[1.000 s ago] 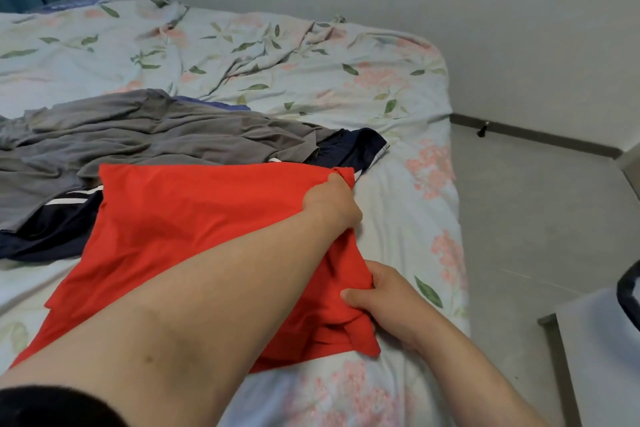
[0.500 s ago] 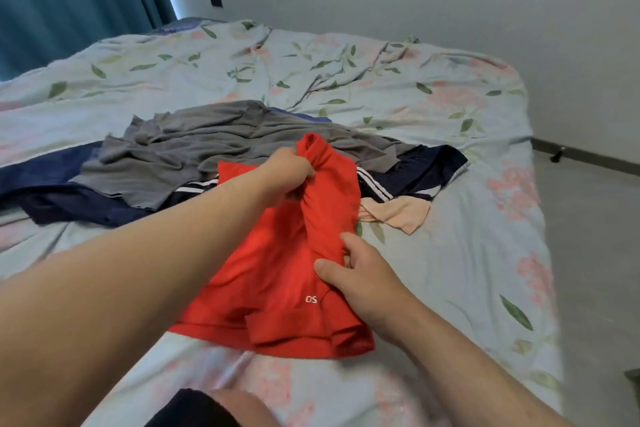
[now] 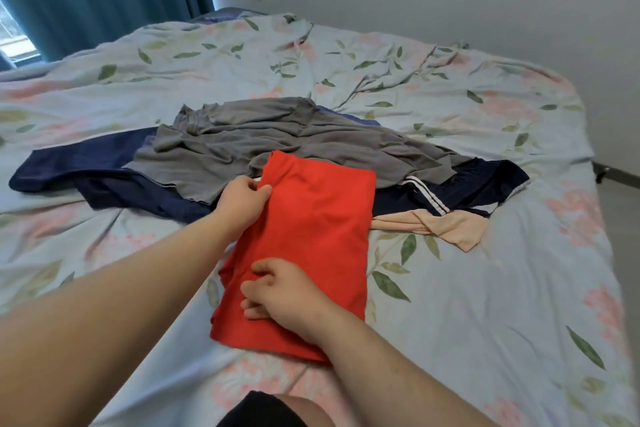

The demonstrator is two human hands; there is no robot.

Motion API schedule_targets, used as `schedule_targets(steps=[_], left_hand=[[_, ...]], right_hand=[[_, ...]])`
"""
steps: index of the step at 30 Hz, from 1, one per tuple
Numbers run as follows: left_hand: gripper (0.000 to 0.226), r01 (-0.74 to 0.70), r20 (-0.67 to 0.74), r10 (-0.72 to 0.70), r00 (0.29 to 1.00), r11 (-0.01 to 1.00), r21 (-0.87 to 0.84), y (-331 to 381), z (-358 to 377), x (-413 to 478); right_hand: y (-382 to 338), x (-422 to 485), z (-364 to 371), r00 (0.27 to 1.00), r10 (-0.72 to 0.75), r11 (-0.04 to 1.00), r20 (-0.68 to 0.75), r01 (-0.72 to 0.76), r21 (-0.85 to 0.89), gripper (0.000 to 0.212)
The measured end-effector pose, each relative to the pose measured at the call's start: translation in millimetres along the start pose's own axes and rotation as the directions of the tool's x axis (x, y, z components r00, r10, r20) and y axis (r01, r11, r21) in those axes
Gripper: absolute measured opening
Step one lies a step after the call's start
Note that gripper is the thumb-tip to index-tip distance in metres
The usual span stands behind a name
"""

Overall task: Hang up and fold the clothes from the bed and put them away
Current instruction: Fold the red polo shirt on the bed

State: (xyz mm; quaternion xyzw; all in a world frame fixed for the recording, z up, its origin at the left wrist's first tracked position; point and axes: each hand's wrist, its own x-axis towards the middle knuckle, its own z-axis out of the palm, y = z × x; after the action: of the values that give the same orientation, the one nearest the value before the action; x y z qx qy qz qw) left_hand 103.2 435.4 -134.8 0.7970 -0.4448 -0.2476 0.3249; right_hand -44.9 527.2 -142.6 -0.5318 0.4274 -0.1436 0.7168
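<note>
Lying folded on the bed (image 3: 485,288), the red garment (image 3: 322,218) has its far left edge pinched by the left grip (image 3: 242,204); the right grip (image 3: 284,295) clamps its near left edge.

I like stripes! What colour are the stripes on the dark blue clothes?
White: the stripes on the navy garment, clearest in the head view.

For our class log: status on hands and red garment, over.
Left hand pinches red garment, far edge. Right hand grips near edge. Folded narrow, far end overlapping grey garment.
</note>
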Motion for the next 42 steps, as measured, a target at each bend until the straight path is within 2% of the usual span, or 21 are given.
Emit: schedule_targets(steps=[2, 4, 6, 8, 9, 11, 14, 17, 20, 23, 26, 27, 28, 30, 32, 34, 35, 36, 38, 40, 42], left_hand=[[0.033, 0.01, 0.047, -0.006, 0.999, 0.996, -0.083, -9.1, -2.2, -26.1], [0.029, 0.053, 0.1, -0.038, 0.994, 0.988, -0.147, -23.9, -5.4, -66.2], [0.038, 0.117, 0.182, -0.095, 0.979, 0.986, -0.116, -40.4, -8.9, -108.3], [0.05, 0.09, 0.193, -0.104, 0.976, 0.993, 0.077, -54.6, -10.4, -136.5], [0.051, 0.072, 0.161, -0.099, 0.982, 0.983, 0.168, -59.1, -10.3, -144.3], [0.048, 0.097, 0.107, -0.119, 0.987, 0.976, 0.193, -59.0, -9.2, -149.8], [0.038, 0.269, 0.175, -0.262, 0.949, 0.963, -0.018, -46.1, -10.7, -145.5], [0.024, 0.465, 0.337, -0.373, 0.864, 0.848, -0.254, -37.5, -18.7, -145.8], [0.025, 0.566, 0.44, -0.387, 0.81, 0.713, -0.414, -31.6, -30.3, -158.2], [0.028, 0.57, 0.423, -0.386, 0.82, 0.614, -0.545, -27.3, -42.6, -177.1], [0.064, 0.456, 0.328, -0.319, 0.889, 0.676, -0.579, -29.6, -56.8, -204.1], [0.065, 0.418, 0.325, -0.274, 0.905, 0.711, -0.565, -28.9, -61.1, -212.8], [0.056, 0.395, 0.345, -0.228, 0.91, 0.729, -0.559, -27.1, -66.1, -222.5], [0.036, 0.435, 0.444, -0.203, 0.873, 0.736, -0.519, -24.0, -71.5, -233.1], [0.036, 0.522, 0.528, -0.215, 0.822, 0.657, -0.544, -24.6, -75.3, -234.2], [0.038, 0.586, 0.606, -0.156, 0.78, 0.521, -0.62, -27.2, -78.4, -232.2], [0.045, 0.592, 0.634, -0.106, 0.766, 0.5, -0.632, -30.6, -82.0, -230.2], [0.052, 0.576, 0.65, -0.062, 0.758, 0.531, -0.621, -32.5, -85.2, -228.8], [0.053, 0.479, 0.663, -0.028, 0.748, 0.714, -0.511, -37.2, -87.6, -224.6], [0.037, 0.304, 0.643, -0.02, 0.765, 0.892, -0.334, -35.7, -84.4, -219.7], [0.018, 0.152, 0.551, -0.007, 0.834, 0.964, -0.218, -38.1, -77.9, -208.9]], right_hand=[[-1.8, -18.3, -19.8, 0.998, -0.019, 1.0, 0.055, 0.019, 0.003, 0.026], [-0.3, -40.7, -47.2, 0.997, -0.075, 0.997, -0.015, 0.074, -0.032, 0.016], [8.6, -60.1, -72.6, 0.963, -0.106, 0.987, -0.248, 0.072, -0.143, 0.016], [21.7, -73.0, -83.6, 0.865, -0.107, 0.944, -0.49, -0.065, -0.323, 0.003], [29.4, -77.3, -81.8, 0.821, -0.091, 0.917, -0.564, -0.152, -0.369, 0.014], [43.3, -77.6, -75.0, 0.791, -0.044, 0.932, -0.611, -0.188, -0.31, 0.029], [42.4, -74.0, -69.7, 0.844, 0.099, 0.989, -0.526, -0.14, -0.039, 0.021], [33.9, -81.3, -70.5, 0.872, 0.161, 0.984, -0.463, -0.104, 0.148, 0.032], [25.4, -98.9, -75.7, 0.892, 0.153, 0.973, -0.426, -0.06, 0.223, 0.033], [18.3, -123.9, -81.2, 0.894, 0.151, 0.97, -0.421, -0.052, 0.236, 0.024], [16.2, -151.4, -79.6, 0.873, 0.151, 0.984, -0.463, -0.086, 0.159, 0.033], [17.2, -159.7, -79.1, 0.879, 0.123, 0.991, -0.461, -0.083, 0.105, 0.034], [16.1, -168.7, -77.4, 0.884, 0.088, 0.996, -0.46, -0.066, 0.063, 0.029], [16.3, -184.8, -78.2, 0.899, 0.034, 0.999, -0.437, -0.025, 0.028, 0.008], [17.1, -192.9, -82.3, 0.919, 0.07, 0.995, -0.387, -0.034, 0.097, 0.018], [19.0, -193.7, -88.4, 0.949, 0.112, 0.948, -0.294, -0.013, 0.317, 0.037], [19.8, -191.6, -92.0, 0.962, 0.102, 0.919, -0.254, 0.006, 0.393, 0.046], [18.0, -190.3, -94.3, 0.977, 0.053, 0.907, -0.207, 0.04, 0.42, 0.052], [16.7, -184.7, -97.7, 0.983, -0.108, 0.944, -0.149, 0.149, 0.293, 0.044], [20.4, -175.2, -102.6, 0.971, -0.195, 0.977, -0.14, 0.205, 0.054, 0.035], [22.3, -161.4, -105.1, 0.954, -0.206, 0.971, -0.217, 0.171, -0.17, 0.026]])
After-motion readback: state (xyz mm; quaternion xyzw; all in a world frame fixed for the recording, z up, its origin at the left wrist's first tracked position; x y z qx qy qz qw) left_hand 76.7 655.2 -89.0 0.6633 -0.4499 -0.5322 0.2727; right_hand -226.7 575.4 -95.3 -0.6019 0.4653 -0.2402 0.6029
